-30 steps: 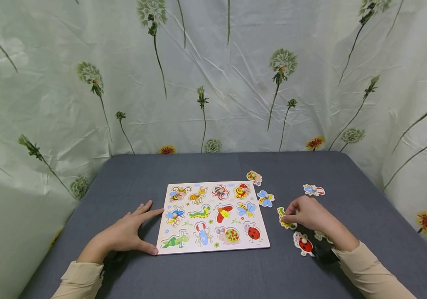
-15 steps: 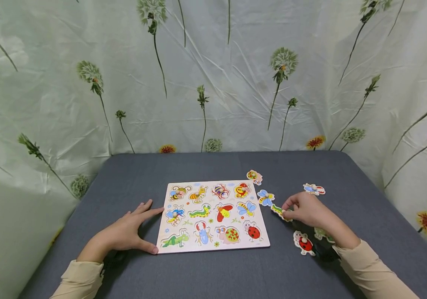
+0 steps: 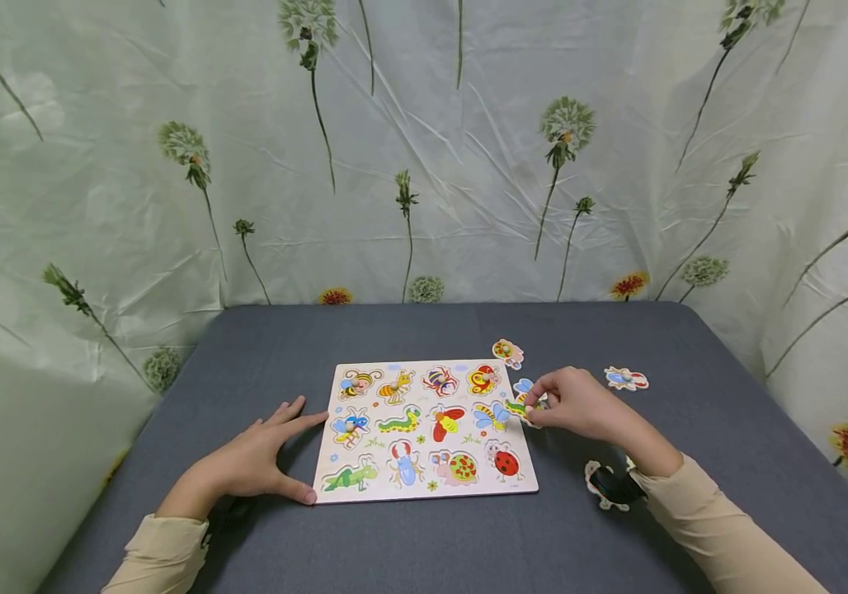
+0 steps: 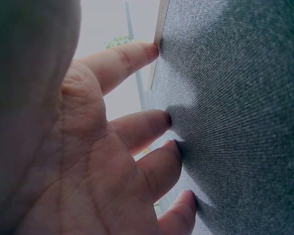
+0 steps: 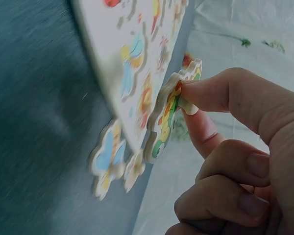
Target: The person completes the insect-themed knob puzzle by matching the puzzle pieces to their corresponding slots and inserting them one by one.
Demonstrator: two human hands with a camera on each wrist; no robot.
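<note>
My right hand [image 3: 580, 404] pinches the knob of a green and yellow caterpillar puzzle piece [image 5: 167, 115] between thumb and forefinger, off the table near the board's right edge. The wooden insect puzzle board [image 3: 424, 487] lies flat, with pieces seated along its top row and bare printed pictures lower down, among them a caterpillar picture [image 3: 398, 420]. At the board's left edge my left hand [image 3: 249, 458] rests with spread fingers, thumb at the near corner; in the left wrist view its fingertips [image 4: 149, 50] touch the edge and the cloth. A blue-winged bee piece [image 5: 108, 159] lies partly hidden beneath my right hand.
A snail piece [image 3: 508, 353] lies by the board's far right corner. Further right is a blue beetle piece [image 3: 625, 379]. A ladybird piece [image 3: 593, 472] sits near my right wrist, mostly covered by a dark strap. Dark grey cloth covers the table [image 3: 424, 544]; a flowered curtain hangs behind.
My right hand has lifted the caterpillar piece and carried it left, from the loose pieces to the board's right edge. The left hand has stayed in place.
</note>
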